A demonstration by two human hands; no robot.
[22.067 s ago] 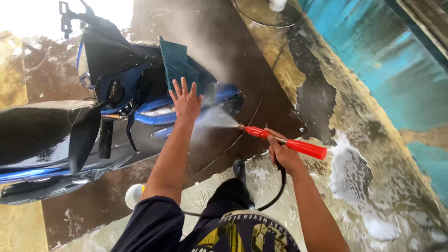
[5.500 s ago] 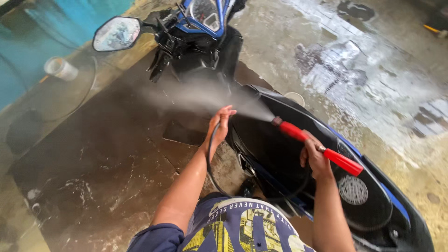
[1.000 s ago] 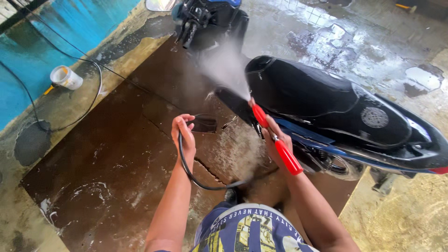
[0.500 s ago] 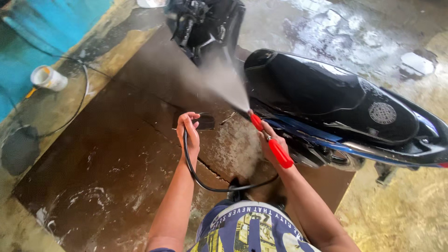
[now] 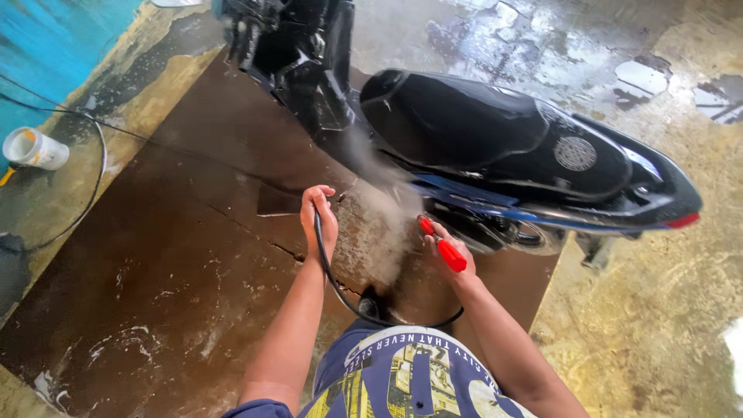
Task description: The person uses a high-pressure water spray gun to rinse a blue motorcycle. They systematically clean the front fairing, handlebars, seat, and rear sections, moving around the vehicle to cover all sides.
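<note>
Shorts (image 5: 402,379) with a printed pattern fill the near edge. Just beyond, the left hand (image 5: 320,220) is closed around a black hose (image 5: 334,279), and the right hand (image 5: 446,249) grips a red spray gun (image 5: 443,245); the hands are apart. Spray (image 5: 379,213) hits the scooter (image 5: 495,147) low on its side. Farther left, a white cup (image 5: 35,149) sits by the blue wall (image 5: 54,46).

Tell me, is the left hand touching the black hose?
Touching. The head view shows the left hand closed around the black hose, which runs out below the palm.
</note>
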